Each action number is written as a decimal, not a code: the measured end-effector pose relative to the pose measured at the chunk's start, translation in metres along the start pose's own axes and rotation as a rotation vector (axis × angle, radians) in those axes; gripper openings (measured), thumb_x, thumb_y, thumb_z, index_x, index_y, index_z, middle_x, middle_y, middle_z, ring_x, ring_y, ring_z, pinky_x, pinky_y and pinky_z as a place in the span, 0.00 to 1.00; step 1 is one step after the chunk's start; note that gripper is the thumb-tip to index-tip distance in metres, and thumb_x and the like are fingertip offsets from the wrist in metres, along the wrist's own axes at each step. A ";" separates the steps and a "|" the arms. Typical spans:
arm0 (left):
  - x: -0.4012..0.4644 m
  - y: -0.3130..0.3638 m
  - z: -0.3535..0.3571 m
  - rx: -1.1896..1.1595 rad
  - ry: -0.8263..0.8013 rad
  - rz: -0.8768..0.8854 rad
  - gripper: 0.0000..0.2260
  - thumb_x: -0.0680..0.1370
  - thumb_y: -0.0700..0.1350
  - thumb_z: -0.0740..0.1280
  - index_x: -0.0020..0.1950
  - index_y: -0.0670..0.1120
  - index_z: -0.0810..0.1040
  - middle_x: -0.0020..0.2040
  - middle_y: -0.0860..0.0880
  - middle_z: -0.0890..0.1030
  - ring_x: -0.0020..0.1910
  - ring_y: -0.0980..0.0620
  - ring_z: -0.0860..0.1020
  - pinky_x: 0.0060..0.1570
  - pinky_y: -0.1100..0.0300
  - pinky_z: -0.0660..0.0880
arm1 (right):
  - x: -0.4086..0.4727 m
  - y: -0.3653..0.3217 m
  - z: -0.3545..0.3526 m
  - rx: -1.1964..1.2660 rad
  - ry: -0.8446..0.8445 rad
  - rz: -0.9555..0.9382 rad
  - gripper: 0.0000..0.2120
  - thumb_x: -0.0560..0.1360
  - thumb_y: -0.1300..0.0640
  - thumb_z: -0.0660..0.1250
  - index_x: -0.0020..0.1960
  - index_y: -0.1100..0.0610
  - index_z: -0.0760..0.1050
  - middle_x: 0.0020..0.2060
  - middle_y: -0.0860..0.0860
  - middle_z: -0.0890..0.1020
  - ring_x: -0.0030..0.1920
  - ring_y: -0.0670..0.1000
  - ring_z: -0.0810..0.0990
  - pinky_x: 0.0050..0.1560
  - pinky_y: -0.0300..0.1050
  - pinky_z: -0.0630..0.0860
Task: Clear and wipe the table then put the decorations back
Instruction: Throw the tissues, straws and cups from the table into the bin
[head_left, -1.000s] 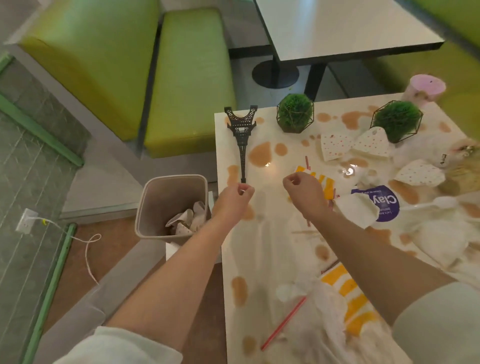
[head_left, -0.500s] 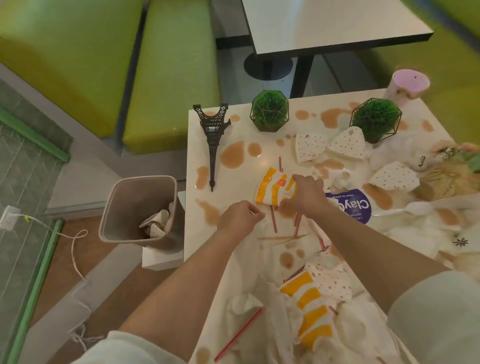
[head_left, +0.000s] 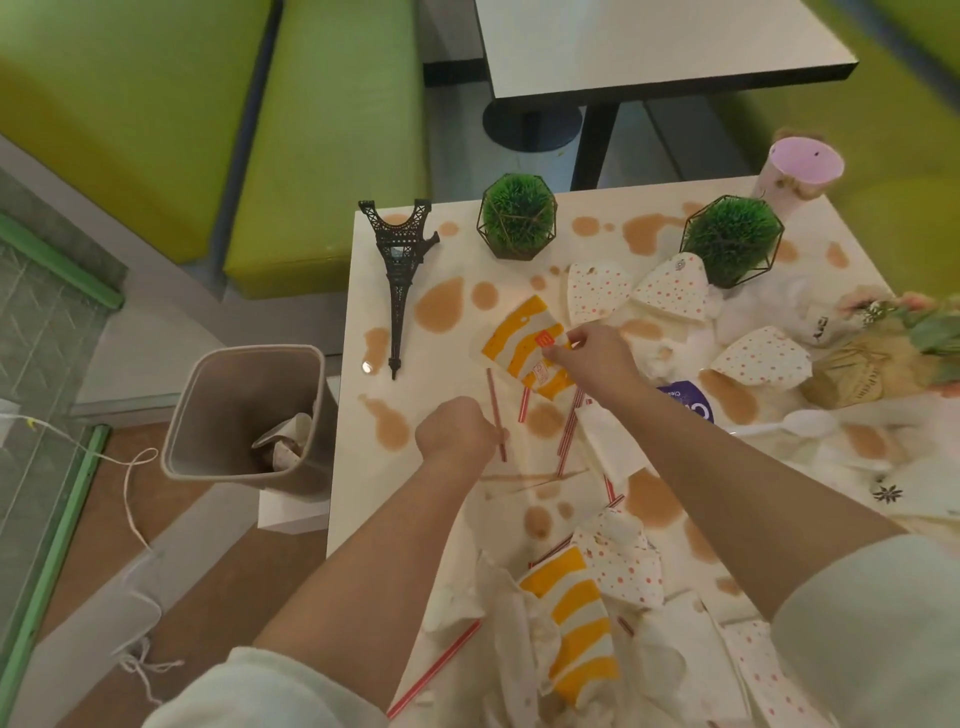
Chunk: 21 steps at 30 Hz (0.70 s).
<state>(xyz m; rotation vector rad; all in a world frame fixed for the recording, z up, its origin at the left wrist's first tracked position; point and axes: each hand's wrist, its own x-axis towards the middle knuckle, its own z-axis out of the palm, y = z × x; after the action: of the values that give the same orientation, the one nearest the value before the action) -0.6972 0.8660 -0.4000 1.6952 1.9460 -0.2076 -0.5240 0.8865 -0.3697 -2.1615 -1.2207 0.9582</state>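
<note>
Two hands worked over the stained white table (head_left: 353, 415). The right hand (head_left: 592, 364) pinched one orange-and-white striped wrapper (head_left: 519, 338) between thumb and fingertips, lifted slightly near the table's middle. The left hand (head_left: 454, 431) was curled into a fist near the left edge, against the near end of a red straw (head_left: 496, 413); whether it actually gripped the straw could not be made out.

Three decorations stood along the far edge: one black tower model (head_left: 400, 270) at the far left corner, lying tipped with its tip toward the left edge, and two green plant balls in wire frames, the left plant ball (head_left: 517, 215) just beside the tower and the right plant ball (head_left: 732, 239) nearer the far right corner. One pink cup (head_left: 797, 171) stood at that corner.

A second striped wrapper (head_left: 576, 623) lay at the near edge among crumpled white napkins. At least four polka-dot paper pieces were scattered about, and several more red straws, partly covered so their count was unsure. One white plastic spoon (head_left: 795, 423) lay toward the right edge. A purple label (head_left: 691, 402) was mostly hidden by the right forearm. Objects at the right edge were blurred and cut off.

One bin (head_left: 218, 415) stood on the floor beside the left edge, holding crumpled paper.
</note>
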 end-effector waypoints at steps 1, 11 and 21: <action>0.001 -0.001 -0.002 -0.002 0.007 -0.012 0.13 0.73 0.57 0.71 0.48 0.49 0.82 0.44 0.51 0.81 0.43 0.48 0.78 0.37 0.61 0.70 | -0.001 -0.001 -0.001 0.024 0.002 0.000 0.19 0.74 0.49 0.72 0.60 0.59 0.76 0.51 0.53 0.78 0.47 0.53 0.79 0.49 0.51 0.78; -0.007 -0.026 -0.005 -0.184 0.005 -0.033 0.13 0.75 0.53 0.68 0.41 0.43 0.80 0.39 0.48 0.82 0.39 0.48 0.80 0.37 0.58 0.73 | -0.020 -0.016 0.016 0.237 -0.012 0.053 0.14 0.74 0.49 0.71 0.54 0.56 0.74 0.46 0.49 0.79 0.39 0.45 0.77 0.38 0.41 0.72; -0.007 -0.130 -0.061 -0.762 0.320 -0.145 0.07 0.76 0.52 0.67 0.46 0.50 0.82 0.41 0.54 0.82 0.43 0.53 0.80 0.40 0.57 0.74 | -0.058 -0.063 0.098 0.396 -0.061 0.073 0.17 0.78 0.48 0.67 0.62 0.57 0.72 0.52 0.52 0.78 0.49 0.54 0.79 0.46 0.48 0.75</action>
<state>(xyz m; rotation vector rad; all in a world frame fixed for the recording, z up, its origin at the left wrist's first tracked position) -0.8387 0.8627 -0.3759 1.1195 1.9953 0.7091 -0.6542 0.8730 -0.3696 -1.8838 -0.8920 1.1911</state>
